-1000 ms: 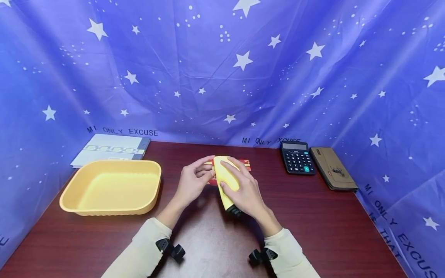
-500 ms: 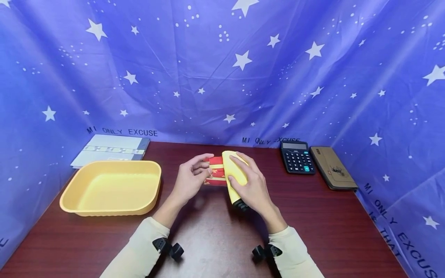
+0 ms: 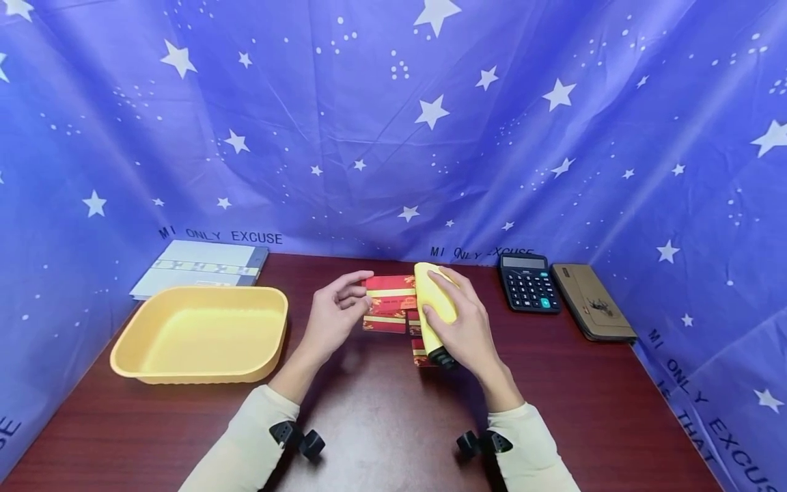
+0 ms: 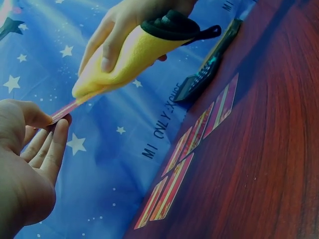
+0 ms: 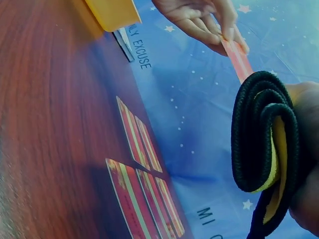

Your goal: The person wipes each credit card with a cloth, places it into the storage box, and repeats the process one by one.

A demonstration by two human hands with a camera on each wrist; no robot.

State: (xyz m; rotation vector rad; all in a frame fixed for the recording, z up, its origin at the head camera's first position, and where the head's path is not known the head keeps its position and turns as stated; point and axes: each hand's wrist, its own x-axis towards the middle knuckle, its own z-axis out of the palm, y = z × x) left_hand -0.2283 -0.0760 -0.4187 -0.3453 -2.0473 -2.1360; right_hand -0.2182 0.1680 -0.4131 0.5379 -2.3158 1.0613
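Note:
My left hand (image 3: 337, 311) pinches the left end of a red and gold card (image 3: 389, 282) between thumb and fingers. In the left wrist view, this card (image 4: 64, 110) hangs in the air, nearly edge-on. My right hand (image 3: 465, 321) grips a folded yellow cloth (image 3: 424, 281) with a black edge, and the card's right end is hidden at the cloth. Under the hands, several similar red and gold cards (image 5: 132, 132) lie side by side in two rows on the dark wooden table (image 3: 369, 424).
A yellow plastic basin (image 3: 197, 374) stands at the left, before a flat white and grey notebook-like item (image 3: 203, 256). At the back right lie a black calculator (image 3: 529, 283) and a brown wallet (image 3: 593, 301). A blue star-printed curtain (image 3: 344, 123) surrounds the table.
My right hand has slid the cloth rightward, away from the left hand, baring more of the held card and the cards below. My left hand has shifted slightly left, still pinching the card.

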